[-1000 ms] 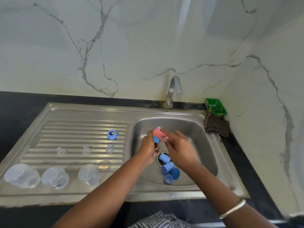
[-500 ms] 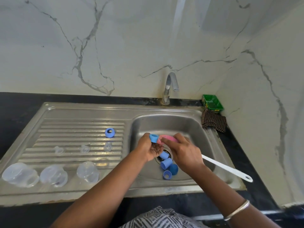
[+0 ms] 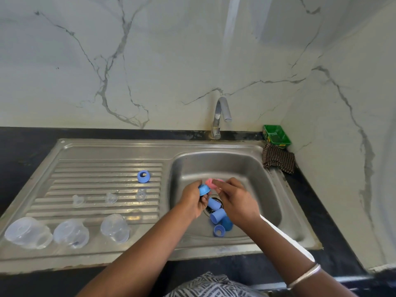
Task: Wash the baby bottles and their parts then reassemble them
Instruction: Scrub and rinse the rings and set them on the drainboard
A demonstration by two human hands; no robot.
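Observation:
Over the sink basin (image 3: 252,168) my left hand (image 3: 194,200) grips a blue bottle ring (image 3: 204,189). My right hand (image 3: 237,202) holds a bottle brush with a pink sponge head (image 3: 211,182) right beside that ring; its white handle (image 3: 287,239) runs back under my forearm. Several blue caps and rings (image 3: 218,217) lie around the drain below my hands. On the drainboard lie one blue ring (image 3: 143,176), three clear teats (image 3: 111,198) and three clear bottles (image 3: 70,232) on their sides.
The tap (image 3: 220,116) stands behind the basin, no water visibly running. A green tray (image 3: 276,136) and a checked cloth (image 3: 278,160) sit at the back right corner. Black counter (image 3: 23,146) surrounds the steel sink; marble walls close in behind and right.
The brush swung from upright to lying low, its handle now trailing back right under my forearm. The blue ring turned in my left hand. Both hands stayed above the drain.

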